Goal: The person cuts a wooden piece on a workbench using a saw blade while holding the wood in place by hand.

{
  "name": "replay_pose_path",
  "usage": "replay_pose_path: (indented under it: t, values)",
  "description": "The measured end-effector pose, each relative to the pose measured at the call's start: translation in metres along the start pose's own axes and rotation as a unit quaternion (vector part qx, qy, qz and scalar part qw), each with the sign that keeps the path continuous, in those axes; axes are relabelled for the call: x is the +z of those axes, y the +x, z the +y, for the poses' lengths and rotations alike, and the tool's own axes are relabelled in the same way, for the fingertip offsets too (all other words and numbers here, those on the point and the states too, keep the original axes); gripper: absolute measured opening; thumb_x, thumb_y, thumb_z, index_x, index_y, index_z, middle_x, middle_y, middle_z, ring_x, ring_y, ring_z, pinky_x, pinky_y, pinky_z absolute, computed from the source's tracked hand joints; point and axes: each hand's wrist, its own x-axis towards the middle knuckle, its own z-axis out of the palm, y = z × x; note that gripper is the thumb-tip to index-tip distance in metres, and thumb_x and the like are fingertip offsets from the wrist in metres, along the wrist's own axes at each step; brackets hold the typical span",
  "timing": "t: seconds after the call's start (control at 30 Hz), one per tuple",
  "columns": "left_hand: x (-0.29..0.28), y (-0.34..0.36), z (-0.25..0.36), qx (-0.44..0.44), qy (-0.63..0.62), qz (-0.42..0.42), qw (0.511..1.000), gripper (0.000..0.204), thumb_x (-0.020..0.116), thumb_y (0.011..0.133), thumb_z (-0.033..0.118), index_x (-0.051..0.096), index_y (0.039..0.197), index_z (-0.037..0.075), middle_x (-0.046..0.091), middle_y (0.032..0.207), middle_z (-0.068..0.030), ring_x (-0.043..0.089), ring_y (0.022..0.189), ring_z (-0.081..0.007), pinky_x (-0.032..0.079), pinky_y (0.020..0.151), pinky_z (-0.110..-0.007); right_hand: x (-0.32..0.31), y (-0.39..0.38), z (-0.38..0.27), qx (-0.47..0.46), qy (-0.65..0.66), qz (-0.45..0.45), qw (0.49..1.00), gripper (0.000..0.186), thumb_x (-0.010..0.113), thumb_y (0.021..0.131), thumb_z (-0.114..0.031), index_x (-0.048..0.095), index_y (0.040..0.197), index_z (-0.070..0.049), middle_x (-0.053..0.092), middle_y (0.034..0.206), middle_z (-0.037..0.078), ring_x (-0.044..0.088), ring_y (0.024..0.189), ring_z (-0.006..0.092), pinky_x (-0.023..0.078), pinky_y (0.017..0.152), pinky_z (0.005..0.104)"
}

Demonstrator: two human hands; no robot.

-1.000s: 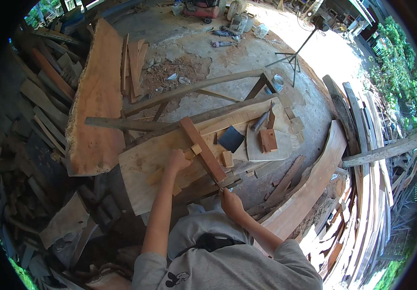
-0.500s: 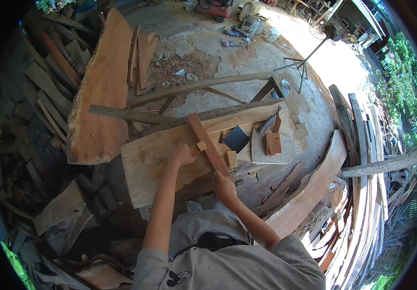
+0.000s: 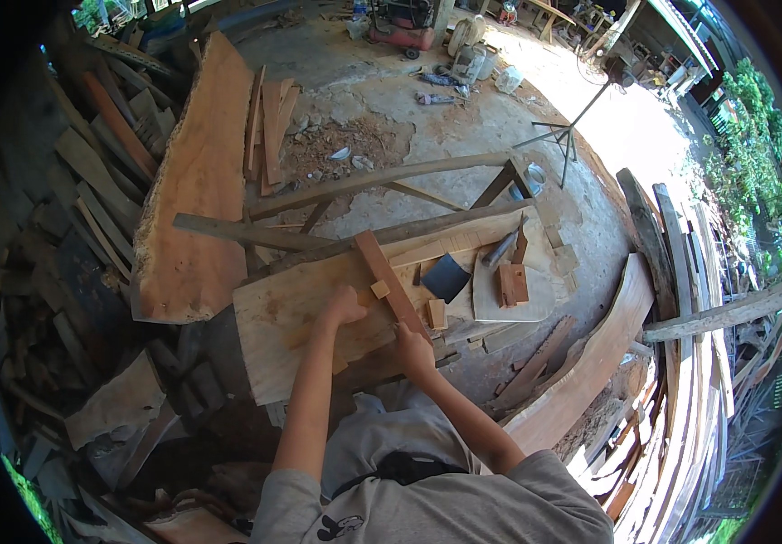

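Right hand (image 3: 415,354) clasps reddish bar (image 3: 394,280) at near end; left hand (image 3: 345,307) curls alongside, hold unclear

Right fingers (image 3: 405,336) at reddish bar (image 3: 387,275)

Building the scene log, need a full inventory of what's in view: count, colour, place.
Workbench: 1, light brown, centre
Reddish-brown board: 1, across workbench
Small block: 1, tan, left of board
Second block: 1, tan, right of board
Curved sheet: 1, dark, on workbench
Pale panel: 1, cream, workbench's right end
Box-like block: 1, reddish brown, on panel
Wooden frame: 1, brown, behind workbench
Large slabs: 2, orange-brown, pinkish brown, left and right
Scrap wood: uncountable, browns, left
Plank stack: uncountable, grey-brown, right
Tripod stand: 1, dark, upper right
Wheeled machine: 1, red-black, top
Plants: uncountable, green, far right
Shirt: 1, grey, bottom
Left hand: 1, bare, near small block
Right hand: 1, bare, board's near end
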Motion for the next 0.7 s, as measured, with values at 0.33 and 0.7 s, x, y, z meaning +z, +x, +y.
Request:
replay_pose_path:
  t: [0.33,0.7]
  values:
    - [-0.007,0.001,-0.007,-0.068,-0.082,-0.009,0.994,0.041,0.062,0.060,0.029,0.057,0.074,-0.009,0.057,0.072,-0.0236,0.057,0.071,-0.0327,0.045,0.065,-0.036,-0.006,-0.045,0.027,0.012,-0.023,-0.049,0.998,0.022,0.041,0.077,-0.012,0.043,0.097,-0.004,0.055,0.064,0.023,0.055,0.065,0.0389,0.044,0.059,0.0468]
    - [0.006,-0.009,-0.006,0.037,0.098,0.061,0.993,0.042,0.062,0.060,0.036,0.059,0.077,-0.002,0.059,0.076,-0.0189,0.057,0.076,-0.0306,0.046,0.068,-0.037,-0.025,-0.019,0.011,0.010,0.016,-0.053,0.998,0.018,0.041,0.075,-0.013,0.049,0.089,-0.005,0.057,0.075,0.021,0.057,0.073,0.0354,0.045,0.063,0.0443]
